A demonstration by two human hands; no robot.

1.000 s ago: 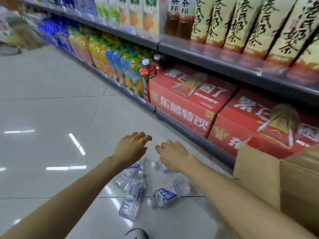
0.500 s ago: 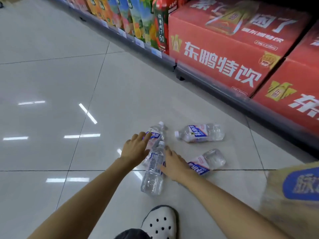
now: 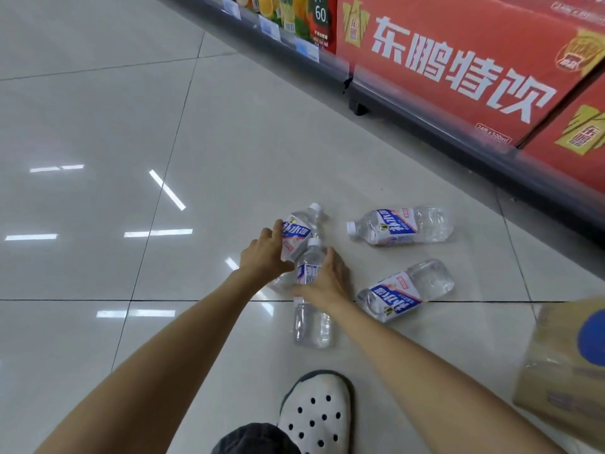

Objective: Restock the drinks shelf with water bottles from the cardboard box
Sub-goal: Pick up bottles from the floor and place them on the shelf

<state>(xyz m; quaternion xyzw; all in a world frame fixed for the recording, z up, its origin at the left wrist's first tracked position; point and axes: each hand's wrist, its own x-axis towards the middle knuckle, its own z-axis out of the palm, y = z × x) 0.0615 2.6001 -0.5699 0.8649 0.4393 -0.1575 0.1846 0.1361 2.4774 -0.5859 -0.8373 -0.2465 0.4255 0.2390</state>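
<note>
Glossy tiled floor (image 3: 98,109) beside drinks shelf (image 3: 425,126) strewn with four lying water bottles: left hand (image 3: 265,253) gripping one (image 3: 296,234), right hand (image 3: 324,283) curled round another (image 3: 311,309), cardboard box (image 3: 566,371) at right.

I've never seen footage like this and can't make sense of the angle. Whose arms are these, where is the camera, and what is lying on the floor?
No machine here: a person wears a wide-angle camera on the head, so you look down along their own bare arms. Four water bottles lie on the tiled floor. The left hand grips the labelled bottle; the right hand grips the bottle beside it. Two more bottles lie untouched to the right. The cardboard box sits at the right edge, red drink cartons fill the bottom shelf, and a white clog shows below.
</note>
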